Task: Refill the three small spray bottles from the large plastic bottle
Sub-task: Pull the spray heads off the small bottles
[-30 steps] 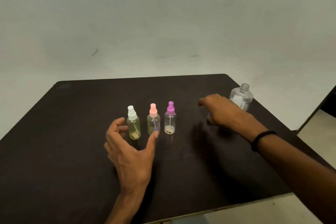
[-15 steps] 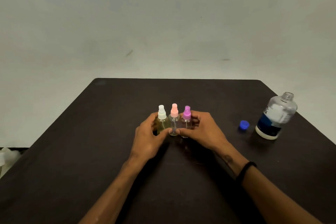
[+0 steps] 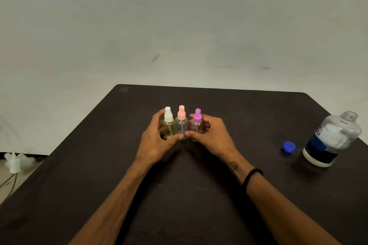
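Three small spray bottles stand upright in a tight row at the table's middle: a white-capped one [image 3: 168, 119], a pink-capped one [image 3: 181, 118] and a purple-capped one [image 3: 197, 121]. My left hand [image 3: 156, 141] curls round the white-capped bottle from the left, thumb in front. My right hand [image 3: 212, 137] curls round the purple-capped bottle from the right. The two thumbs nearly meet in front of the pink-capped bottle. The large plastic bottle [image 3: 332, 141], uncapped and with a blue label, stands at the right edge. Its blue cap [image 3: 289, 147] lies on the table beside it.
The dark table [image 3: 179, 195] ends just right of the large bottle and at a far edge behind the row. A white object with cables [image 3: 14, 162] sits on the floor at the left. A plain wall is behind.
Both hands have come together round the three bottles and pushed them closer into a tight row. The view has shifted so the large bottle and cap sit farther right.
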A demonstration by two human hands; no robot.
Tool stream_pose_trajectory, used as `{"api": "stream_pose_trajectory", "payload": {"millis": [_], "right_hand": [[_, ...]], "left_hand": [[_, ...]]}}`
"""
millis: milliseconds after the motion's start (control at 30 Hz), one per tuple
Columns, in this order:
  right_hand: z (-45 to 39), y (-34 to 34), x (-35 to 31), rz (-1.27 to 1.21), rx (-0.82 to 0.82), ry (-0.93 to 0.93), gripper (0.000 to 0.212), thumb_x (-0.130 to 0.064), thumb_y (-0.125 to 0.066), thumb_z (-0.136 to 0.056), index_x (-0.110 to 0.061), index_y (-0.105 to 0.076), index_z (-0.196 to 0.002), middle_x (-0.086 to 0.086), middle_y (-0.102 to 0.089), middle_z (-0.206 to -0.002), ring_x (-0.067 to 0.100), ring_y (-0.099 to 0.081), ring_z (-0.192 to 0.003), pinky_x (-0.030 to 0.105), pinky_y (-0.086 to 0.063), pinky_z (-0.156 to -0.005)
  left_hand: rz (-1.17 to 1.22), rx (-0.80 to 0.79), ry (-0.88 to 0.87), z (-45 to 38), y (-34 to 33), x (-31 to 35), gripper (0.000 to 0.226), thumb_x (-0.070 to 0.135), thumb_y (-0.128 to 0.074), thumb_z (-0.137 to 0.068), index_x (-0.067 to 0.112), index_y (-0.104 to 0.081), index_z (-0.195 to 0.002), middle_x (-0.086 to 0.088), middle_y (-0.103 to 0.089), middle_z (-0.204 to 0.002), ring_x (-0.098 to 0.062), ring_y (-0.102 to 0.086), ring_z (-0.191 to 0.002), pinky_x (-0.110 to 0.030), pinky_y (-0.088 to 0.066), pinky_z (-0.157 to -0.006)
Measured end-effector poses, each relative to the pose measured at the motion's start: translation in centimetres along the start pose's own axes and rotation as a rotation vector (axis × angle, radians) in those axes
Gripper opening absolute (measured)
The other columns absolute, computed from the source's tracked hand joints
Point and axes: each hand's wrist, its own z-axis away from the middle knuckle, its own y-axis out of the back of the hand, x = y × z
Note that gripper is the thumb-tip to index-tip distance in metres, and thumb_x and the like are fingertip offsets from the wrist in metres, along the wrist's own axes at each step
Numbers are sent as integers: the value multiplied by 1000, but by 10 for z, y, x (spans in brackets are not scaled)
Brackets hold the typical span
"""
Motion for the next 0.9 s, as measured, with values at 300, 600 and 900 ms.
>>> {"api": "stream_pose_trajectory", "payload": {"millis": [300,600,900], "right_hand": [[24,49,18,-273,33,-94,62,-18,-96,-72,-16,-68,-128,0,-78,-104,14,-77,-96,31,-63,-89],[40,96,34,-895,-264,-271,40,-17,-60,-102,7,-63,-134,29,-69,-129,34,-72,-112,48,-60,-97],[31,102,38,-1094,-352,-352,45,-20,-53,-104,9,-58,-139,28,-71,-122,32,-75,-108,44,-62,-95]], "left_hand": [[-274,419,-658,53,-22,66,57,31,-80,-90,10,-55,-137,-2,-58,-132,-18,-59,-115,-31,-53,-92],[646,-259,273,-3,-126,81,37,31,-42,-112,17,-62,-140,-3,-73,-132,-20,-68,-124,-37,-58,-100],[963,-435,356,-37,-124,71,32,25,-53,-102,15,-70,-127,-3,-77,-117,-11,-74,-93,-29,-63,-83]]}}
